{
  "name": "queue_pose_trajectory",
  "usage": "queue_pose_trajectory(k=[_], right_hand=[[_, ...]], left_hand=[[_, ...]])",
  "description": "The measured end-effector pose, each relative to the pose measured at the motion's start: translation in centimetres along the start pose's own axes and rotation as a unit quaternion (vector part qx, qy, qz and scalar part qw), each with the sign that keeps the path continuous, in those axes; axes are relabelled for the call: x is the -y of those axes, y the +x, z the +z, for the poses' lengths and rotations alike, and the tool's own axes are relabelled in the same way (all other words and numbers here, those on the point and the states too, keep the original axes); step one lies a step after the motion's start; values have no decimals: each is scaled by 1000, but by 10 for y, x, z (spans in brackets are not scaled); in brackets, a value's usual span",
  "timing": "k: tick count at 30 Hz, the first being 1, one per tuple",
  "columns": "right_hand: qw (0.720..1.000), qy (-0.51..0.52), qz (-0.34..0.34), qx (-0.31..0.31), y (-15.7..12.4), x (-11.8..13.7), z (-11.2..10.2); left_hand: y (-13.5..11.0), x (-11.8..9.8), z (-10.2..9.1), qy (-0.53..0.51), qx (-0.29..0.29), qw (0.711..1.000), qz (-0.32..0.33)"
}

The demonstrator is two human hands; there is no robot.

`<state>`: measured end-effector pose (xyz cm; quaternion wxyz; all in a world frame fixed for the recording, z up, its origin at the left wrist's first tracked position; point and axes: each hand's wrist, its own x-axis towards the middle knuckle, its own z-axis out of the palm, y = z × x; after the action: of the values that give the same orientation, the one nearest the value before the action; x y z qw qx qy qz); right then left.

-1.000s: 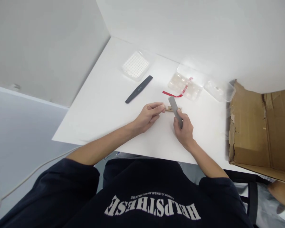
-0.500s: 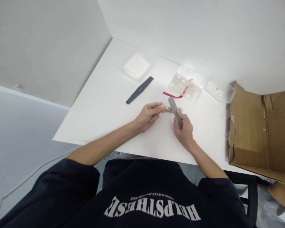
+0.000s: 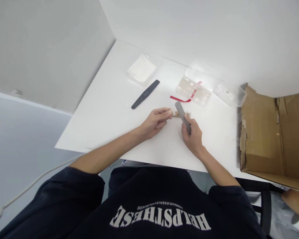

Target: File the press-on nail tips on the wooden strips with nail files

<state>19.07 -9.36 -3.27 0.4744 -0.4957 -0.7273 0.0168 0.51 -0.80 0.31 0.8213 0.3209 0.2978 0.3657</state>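
Right of frame centre, a grey nail file [image 3: 181, 113] is grasped by the right hand [image 3: 193, 136], its long axis slanted upper-left across the brown strip [image 3: 176, 114]. The strip's left end is pinched by the left hand [image 3: 156, 122]; file contact cannot be confirmed.

I wear a dark navy, nearly black T-shirt [image 3: 179, 186] that fills the bottom of the frame, its loose short sleeves [image 3: 74, 189] spreading toward the lower left and lower right and ending around my elbows. Across my chest, large white block lettering [image 3: 159, 217] appears upside down, with a smaller pale line of text [image 3: 161, 205] just above it; my forearms [image 3: 117, 149] and hands [image 3: 156, 122] are bare.
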Motion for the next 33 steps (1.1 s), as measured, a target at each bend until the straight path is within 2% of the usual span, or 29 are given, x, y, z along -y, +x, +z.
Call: queue_pose_trajectory(k=[2,5,9,12,14,17,21,25,29,33], right_hand=[[1000,6,-7,-11,0,1,-1],[999,18,-36,7,1,3,-2],[1000,10,8,-20,1,3,-4],[997,36,-69,-18,-1,2,-4],[997,36,-75,-8,-2,2,-4],[999,24,-27,-25,-2,2,-5],[996,29,-82,-8,-2,3,-6],[1000,-1,-23,-21,-1,4,-8],[997,15,-79,-7,1,6,-9],[999,16,-17,-38,6,8,-9]], left_hand=[[0,0,-1,-8,12,1000,-16],[-1,-1,-2,-27,43,998,-42],[-2,-2,-3,-39,81,993,-70],[-3,-2,-3,-51,108,989,-81],[-3,-2,-3,-53,119,988,-86],[-2,-2,-3,-46,126,987,-91],[-2,-2,-3,-43,132,986,-88],[-1,-1,-5,-26,128,987,-89],[-1,1,-7,2,134,988,-73],[-1,1,-6,55,119,991,-42]])
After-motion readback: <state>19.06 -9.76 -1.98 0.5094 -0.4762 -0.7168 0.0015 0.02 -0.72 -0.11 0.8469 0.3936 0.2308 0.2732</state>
